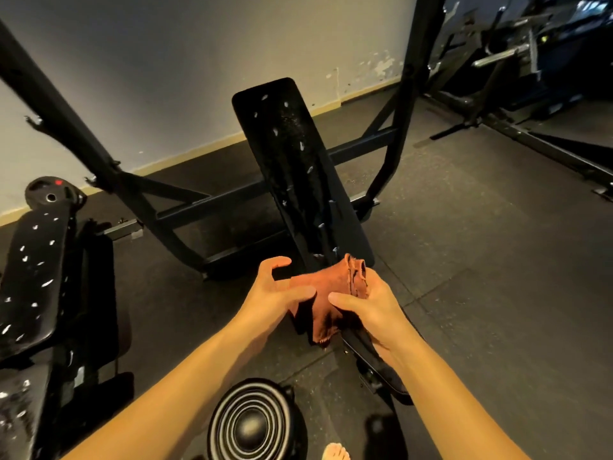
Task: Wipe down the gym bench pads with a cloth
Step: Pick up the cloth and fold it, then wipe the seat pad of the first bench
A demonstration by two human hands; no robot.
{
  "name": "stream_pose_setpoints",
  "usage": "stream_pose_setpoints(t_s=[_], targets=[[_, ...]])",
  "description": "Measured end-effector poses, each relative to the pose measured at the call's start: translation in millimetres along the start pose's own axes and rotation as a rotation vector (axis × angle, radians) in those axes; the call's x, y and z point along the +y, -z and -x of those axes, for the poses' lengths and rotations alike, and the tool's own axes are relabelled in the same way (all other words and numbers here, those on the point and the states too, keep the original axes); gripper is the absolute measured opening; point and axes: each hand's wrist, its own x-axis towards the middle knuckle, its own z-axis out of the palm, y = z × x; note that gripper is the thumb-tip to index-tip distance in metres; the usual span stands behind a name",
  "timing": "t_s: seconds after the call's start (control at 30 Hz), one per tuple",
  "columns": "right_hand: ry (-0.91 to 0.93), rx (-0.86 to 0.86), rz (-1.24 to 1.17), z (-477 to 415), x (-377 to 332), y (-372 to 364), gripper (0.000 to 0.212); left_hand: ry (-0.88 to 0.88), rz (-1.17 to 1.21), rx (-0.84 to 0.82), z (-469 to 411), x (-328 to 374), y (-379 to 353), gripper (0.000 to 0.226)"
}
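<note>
Orange cloth (328, 287) at bench pad's (298, 167) near end.
R hand (368, 303) grips it, thumb on top; L hand (278, 287) loose, fingers half-curled, thumb touching cloth.

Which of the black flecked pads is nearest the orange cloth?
The long middle pad: the cloth hangs at its near end. The other pad sits off to the left.

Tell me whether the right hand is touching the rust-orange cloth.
Touching. The head view shows the right hand gripping the rust-orange fabric cloth, with the cloth's bunched edge gathered under its curled fingers.
</note>
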Motion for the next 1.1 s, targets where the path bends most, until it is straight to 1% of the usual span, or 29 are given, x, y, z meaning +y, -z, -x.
stream_pose_setpoints(t_s=[0.07, 0.1, 0.13, 0.2, 0.27, 0.33, 0.4, 0.43, 0.47, 0.53, 0.57, 0.6, 0.63, 0.67, 0.7, 0.73, 0.77, 0.8, 0.87, 0.93, 1.0, 1.07, 1.1], targets=[[0.028, 0.063, 0.061, -4.3, 0.3, 16.4, 0.083, -0.032, -0.026, -0.145, -9.7, -0.9, -8.0, 0.065], [0.048, 0.077, 0.097, -6.2, 1.7, 24.7, 0.091, -0.056, -0.055, -0.194, -14.5, -0.2, -12.0, 0.064], [0.077, 0.089, 0.133, -7.0, 2.2, 31.9, 0.091, -0.083, -0.103, -0.238, -20.2, 1.1, -15.6, 0.064], [0.137, 0.11, 0.158, -9.4, 3.1, 45.6, 0.073, -0.151, -0.265, -0.337, -34.1, 4.2, -22.5, 0.065], [0.126, 0.115, 0.147, -11.7, 1.7, 54.7, 0.053, -0.245, -0.489, -0.41, -49.4, 6.2, -29.8, 0.064], [0.082, 0.078, 0.183, -15.2, 3.1, 58.4, 0.049, -0.334, -0.675, -0.414, -66.6, 6.4, -36.4, 0.057], [0.057, 0.078, 0.343, -22.2, 8.7, 57.7, 0.051, -0.388, -0.763, -0.413, -87.5, 6.5, -38.6, 0.043], [0.06, 0.099, 0.429, -27.3, 12.8, 56.6, 0.049, -0.414, -0.789, -0.428, -100.1, 6.8, -38.3, 0.035], [0.069, 0.127, 0.492, -33.5, 17.1, 56.5, 0.042, -0.437, -0.815, -0.455, -113.9, 7.5, -37.3, 0.026], [0.071, 0.186, 0.568, -47.1, 21.4, 59.8, 0.018, -0.451, -0.863, -0.521, -143.9, 12.3, -33.3, 0.01], [0.047, 0.206, 0.601, -53.5, 21.6, 62.3, 0.006, -0.454, -0.88, -0.55, -161.0, 15.6, -30.3, 0.007], [0.013, 0.218, 0.625, -60.1, 20.3, 64.8, 0.004, -0.455, -0.884, -0.592, -178.4, 19.5, -27.5, 0.013], [-0.032, 0.225, 0.651, -66.7, 18.4, 66.1, 0.007, -0.444, -0.87, -0.66, -194.7, 22.7, -25.4, 0.023], [-0.075, 0.235, 0.673, -73.6, 16.8, 66.3, 0.008, -0.421, -0.845, -0.746, -210.5, 25.2, -24.5, 0.035], [-0.109, 0.25, 0.678, -81.0, 15.1, 63.9, 0.006, -0.389, -0.808, -0.841, -226.1, 26.3, -24.5, 0.041], [-0.132, 0.264, 0.654, -89.2, 13.8, 59.9, 0.004, -0.355, -0.761, -0.927, -240.3, 25.7, -25.3, 0.039], [-0.135, 0.266, 0.604, -98.0, 14.1, 55.3, 0.004, -0.33, -0.715, -0.986, -253.8, 23.4, -26.8, 0.032], [-0.129, 0.257, 0.524, -107.1, 15.8, 50.0, 0.007, -0.323, -0.682, -1.013, -266.7, 21.1, -28.9, 0.024], [-0.128, 0.245, 0.371, -124.5, 25.0, 36.4, 0.011, -0.368, -0.642, -1.031, -290.9, 15.0, -32.2, 0.016], [-0.146, 0.315, 0.302, -140.3, 45.6, 23.8, 0.019, -0.409, -0.642, -1.015, -309.5, 5.5, -33.4, 0.014], [-0.179, 0.429, 0.216, -151.4, 73.2, 14.8, 0.023, -0.354, -0.633, -1.016, -326.6, -9.1, -34.5, 0.014], [-0.174, 0.509, 0.166, -160.1, 101.2, 8.3, 0.023, -0.286, -0.649, -1.051, -339.3, -30.5, -35.9, 0.023], [-0.17, 0.543, 0.152, -165.2, 116.4, 6.4, 0.022, -0.293, -0.677, -1.045, -344.2, -44.4, -38.0, 0.024]])
